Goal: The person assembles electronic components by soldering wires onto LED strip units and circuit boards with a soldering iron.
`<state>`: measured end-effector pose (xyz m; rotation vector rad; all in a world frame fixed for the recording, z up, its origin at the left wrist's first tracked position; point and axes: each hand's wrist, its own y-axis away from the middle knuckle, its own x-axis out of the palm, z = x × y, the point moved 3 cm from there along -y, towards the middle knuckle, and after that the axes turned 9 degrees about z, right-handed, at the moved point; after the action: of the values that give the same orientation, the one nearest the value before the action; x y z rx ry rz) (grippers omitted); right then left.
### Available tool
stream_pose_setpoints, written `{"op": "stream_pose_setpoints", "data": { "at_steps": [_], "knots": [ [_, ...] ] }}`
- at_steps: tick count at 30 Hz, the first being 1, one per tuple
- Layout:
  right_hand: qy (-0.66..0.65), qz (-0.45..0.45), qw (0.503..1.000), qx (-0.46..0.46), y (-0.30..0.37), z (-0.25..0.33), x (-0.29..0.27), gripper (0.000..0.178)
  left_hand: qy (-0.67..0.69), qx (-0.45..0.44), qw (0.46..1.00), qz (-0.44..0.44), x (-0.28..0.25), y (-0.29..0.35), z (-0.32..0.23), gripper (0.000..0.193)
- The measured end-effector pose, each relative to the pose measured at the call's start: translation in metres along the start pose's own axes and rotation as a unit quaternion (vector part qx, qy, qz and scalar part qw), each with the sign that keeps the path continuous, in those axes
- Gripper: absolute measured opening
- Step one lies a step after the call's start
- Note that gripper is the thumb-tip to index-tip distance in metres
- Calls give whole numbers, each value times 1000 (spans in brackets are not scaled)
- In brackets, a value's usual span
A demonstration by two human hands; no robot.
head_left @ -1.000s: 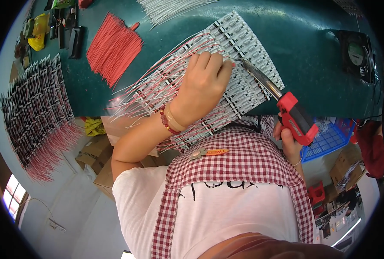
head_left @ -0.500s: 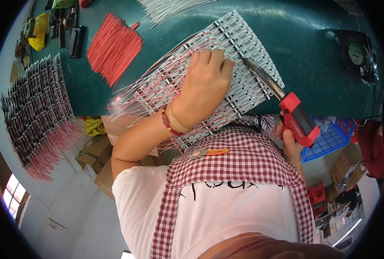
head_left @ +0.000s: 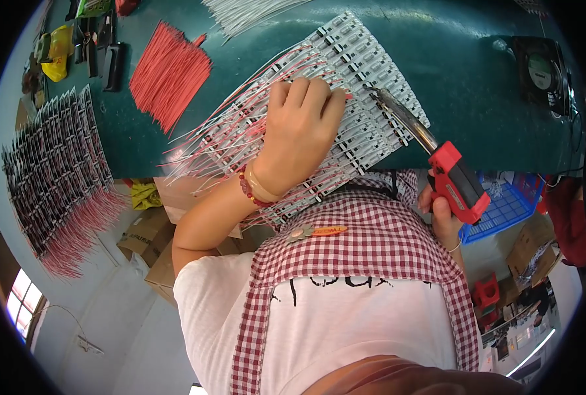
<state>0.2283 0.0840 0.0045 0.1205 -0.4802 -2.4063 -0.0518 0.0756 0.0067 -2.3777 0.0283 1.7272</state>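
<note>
The left hand (head_left: pixel 301 135) lies flat, palm down and fingers together, on a sheet of narrow white circuit strips (head_left: pixel 362 72) that are laid side by side on the dark green table (head_left: pixel 464 59). The hand is not closed around anything; it only presses on the strips. Each strip is thin and stiff, with small dark components in rows, and thin red and white wires (head_left: pixel 207 148) come out from the strip ends in a loose fan toward the table edge. On the wrist there is a bracelet of dark red beads (head_left: pixel 247 191).

The right hand (head_left: pixel 441 214) is closed around the red plastic handle of a soldering iron (head_left: pixel 454 181). Its long metal barrel is shiny and points up and left, and the tip is at the right part of the strips, near the fingertips of the left hand; whether the tip really touches a strip I cannot tell from this view.

Further left on the table lies a flat bundle of red wires (head_left: pixel 171 72), and a second large sheet of strips (head_left: pixel 52 171) with red wire ends.

Compared with the picture from half a second before, both hands are almost at the same place and the iron keeps the same angle.
</note>
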Motion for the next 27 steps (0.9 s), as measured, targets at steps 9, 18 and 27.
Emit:
{"op": "stream_pose_setpoints", "data": {
  "at_steps": [9, 18, 27],
  "knots": [
    [-3, 11, 999, 36, 12, -18, -5, 34, 59, 3, 998, 23, 9, 1, -8, 10],
    [28, 37, 998, 31, 11, -27, -8, 29, 65, -12, 998, -15, 11, -1, -8, 11],
    [-3, 46, 999, 14, 11, -17, -7, 30, 60, -28, 998, 1, 11, -1, -7, 11]
  ]
}}
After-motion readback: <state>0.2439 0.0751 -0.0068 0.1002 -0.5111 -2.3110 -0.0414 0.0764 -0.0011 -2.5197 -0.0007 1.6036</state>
